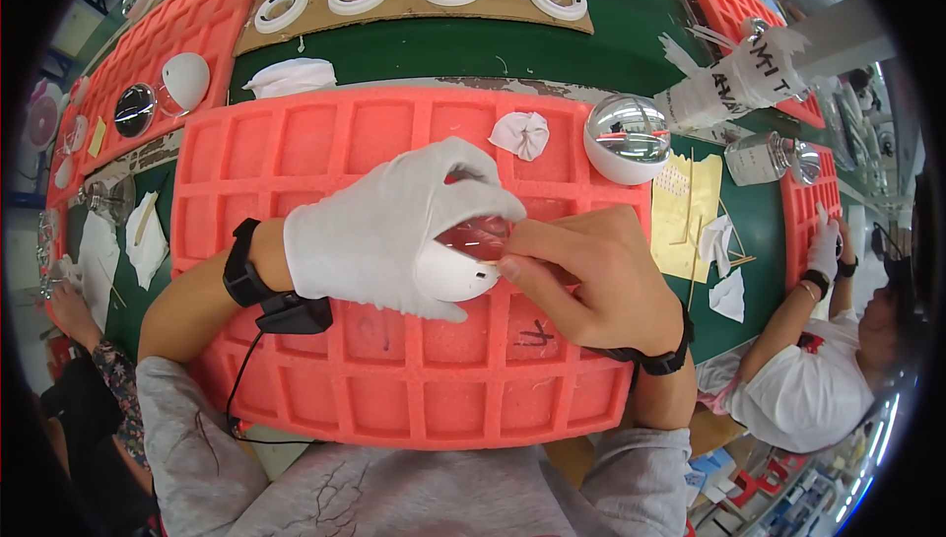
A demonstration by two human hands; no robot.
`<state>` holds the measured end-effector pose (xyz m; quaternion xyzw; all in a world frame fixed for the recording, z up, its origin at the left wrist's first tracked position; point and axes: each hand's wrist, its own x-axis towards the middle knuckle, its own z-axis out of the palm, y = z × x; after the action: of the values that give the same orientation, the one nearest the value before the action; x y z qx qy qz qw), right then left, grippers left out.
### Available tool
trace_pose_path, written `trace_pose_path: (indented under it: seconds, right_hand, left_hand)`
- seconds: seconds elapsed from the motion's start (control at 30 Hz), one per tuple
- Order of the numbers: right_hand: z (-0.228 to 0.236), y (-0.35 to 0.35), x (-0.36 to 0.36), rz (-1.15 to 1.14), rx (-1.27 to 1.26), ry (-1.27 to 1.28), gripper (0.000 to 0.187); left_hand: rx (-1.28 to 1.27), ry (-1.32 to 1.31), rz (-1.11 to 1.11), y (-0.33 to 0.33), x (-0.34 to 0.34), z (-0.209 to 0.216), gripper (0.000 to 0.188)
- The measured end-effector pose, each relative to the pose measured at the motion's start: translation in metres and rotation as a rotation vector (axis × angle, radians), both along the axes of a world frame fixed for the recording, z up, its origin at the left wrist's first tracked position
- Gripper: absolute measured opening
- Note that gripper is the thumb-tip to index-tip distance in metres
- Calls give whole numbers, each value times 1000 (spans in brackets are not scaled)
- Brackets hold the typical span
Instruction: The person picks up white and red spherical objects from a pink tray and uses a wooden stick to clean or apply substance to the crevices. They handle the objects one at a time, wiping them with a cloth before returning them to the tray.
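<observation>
I'm seeing left hand (394,222) holding white-and-clear ball (451,274), hiding much of it. Right hand (603,266) bending fingers by its edge; can't tell if gripping.

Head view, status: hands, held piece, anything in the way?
Left hand, gloved, gripping part-white globe. Right hand, bare, at globe's edge. Globe above red foam tray, partly hidden by both hands.
</observation>
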<state>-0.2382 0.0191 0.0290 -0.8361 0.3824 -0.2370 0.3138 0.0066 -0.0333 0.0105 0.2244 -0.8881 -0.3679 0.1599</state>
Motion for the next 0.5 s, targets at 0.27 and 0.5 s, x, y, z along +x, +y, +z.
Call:
trace_pose_path:
  seconds: [0.27,0.5]
  right_hand:
    - [6,-4,-5,-17,-33,96,4]
    - [5,-4,-9,-28,48,97,5]
  left_hand:
    - [-128,31,336,24,-13,-9,73]
    - [6,195,105,1,-4,-16,74]
